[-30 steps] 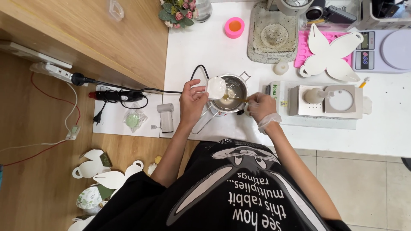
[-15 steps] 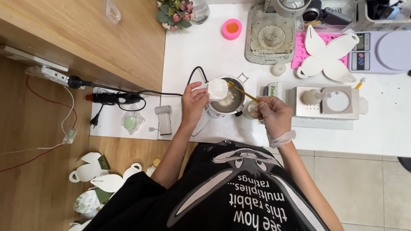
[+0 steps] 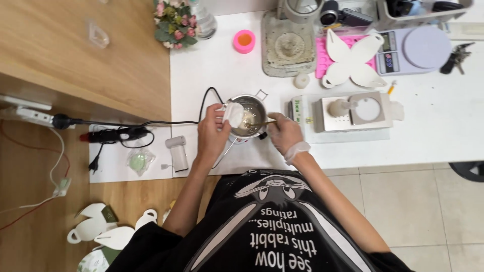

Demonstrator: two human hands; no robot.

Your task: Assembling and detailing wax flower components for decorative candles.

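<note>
Fingers point(image 3: 228, 117) on white cup point(image 3: 235, 114) — over pot point(image 3: 250, 115)

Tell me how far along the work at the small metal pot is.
Done: pale contents already sit in the small round metal pot. In hand: the left hand tilts a small white cup over it; the gloved right hand holds a thin stick in it. Left: cannot tell.

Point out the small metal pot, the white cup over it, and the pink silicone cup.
small metal pot point(image 3: 253, 112), head view, inner wall
white cup point(image 3: 233, 114), head view, side
pink silicone cup point(image 3: 244, 41), head view, rim
</note>
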